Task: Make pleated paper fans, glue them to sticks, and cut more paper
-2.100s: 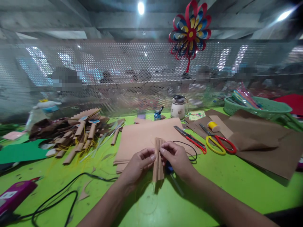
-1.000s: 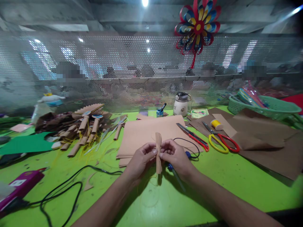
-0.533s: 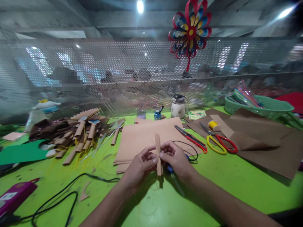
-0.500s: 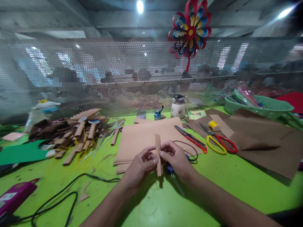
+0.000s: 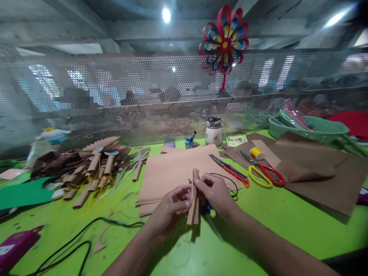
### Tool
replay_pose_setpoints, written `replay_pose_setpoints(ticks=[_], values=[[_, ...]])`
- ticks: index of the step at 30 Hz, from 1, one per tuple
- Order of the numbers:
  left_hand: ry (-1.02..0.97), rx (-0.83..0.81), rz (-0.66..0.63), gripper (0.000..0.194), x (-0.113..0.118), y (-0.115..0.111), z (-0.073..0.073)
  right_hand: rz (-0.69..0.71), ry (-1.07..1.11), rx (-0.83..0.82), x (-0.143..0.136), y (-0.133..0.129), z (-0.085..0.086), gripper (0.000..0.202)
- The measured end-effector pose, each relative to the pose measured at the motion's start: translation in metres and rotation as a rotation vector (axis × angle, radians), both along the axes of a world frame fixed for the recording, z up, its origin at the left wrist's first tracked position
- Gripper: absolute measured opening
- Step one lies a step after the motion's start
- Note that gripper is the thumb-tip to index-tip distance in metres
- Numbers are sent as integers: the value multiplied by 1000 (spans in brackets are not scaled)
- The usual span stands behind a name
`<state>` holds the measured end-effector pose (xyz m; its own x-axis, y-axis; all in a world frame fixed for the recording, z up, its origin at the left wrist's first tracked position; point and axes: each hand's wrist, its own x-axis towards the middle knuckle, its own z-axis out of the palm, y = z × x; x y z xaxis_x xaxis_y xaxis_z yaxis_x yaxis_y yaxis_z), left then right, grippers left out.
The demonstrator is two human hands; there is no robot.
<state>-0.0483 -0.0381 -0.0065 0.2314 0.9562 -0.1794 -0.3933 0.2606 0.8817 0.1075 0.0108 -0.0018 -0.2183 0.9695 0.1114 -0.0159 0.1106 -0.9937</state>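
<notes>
Pleated brown paper [image 5: 194,212], a narrow, matte bundle of straight-edged folds, is pinched between the left hand [image 5: 176,203] and right hand [image 5: 213,189] above a glossy green table [image 5: 230,247], toward its near edge. Smooth tan sheets [image 5: 169,170] lie beyond; rolled paper tubes [image 5: 94,163] crowd toward the far left corner, a plastic basket [image 5: 322,135] the far right.

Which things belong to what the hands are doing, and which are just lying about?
Likely belong:
folded paper, in left hand and right hand
paper stack
spool

Likely just lying about:
bottle
basket
card
</notes>
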Motion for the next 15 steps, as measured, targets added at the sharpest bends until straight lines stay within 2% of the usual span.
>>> replay_pose_setpoints(ticks=[4,8,13,15], values=[[-24,-11,-18,43,-1,1,-1,-4,21,23,1,0,3,41],[-79,1,-34,46,0,1,2,11,148,-4,1,-1,4,43],[-76,-7,93,47,-5,3,8,-87,188,27,8,6,1,34],[-81,-7,157,49,-10,5,12,-121,96,75,13,14,4,30]])
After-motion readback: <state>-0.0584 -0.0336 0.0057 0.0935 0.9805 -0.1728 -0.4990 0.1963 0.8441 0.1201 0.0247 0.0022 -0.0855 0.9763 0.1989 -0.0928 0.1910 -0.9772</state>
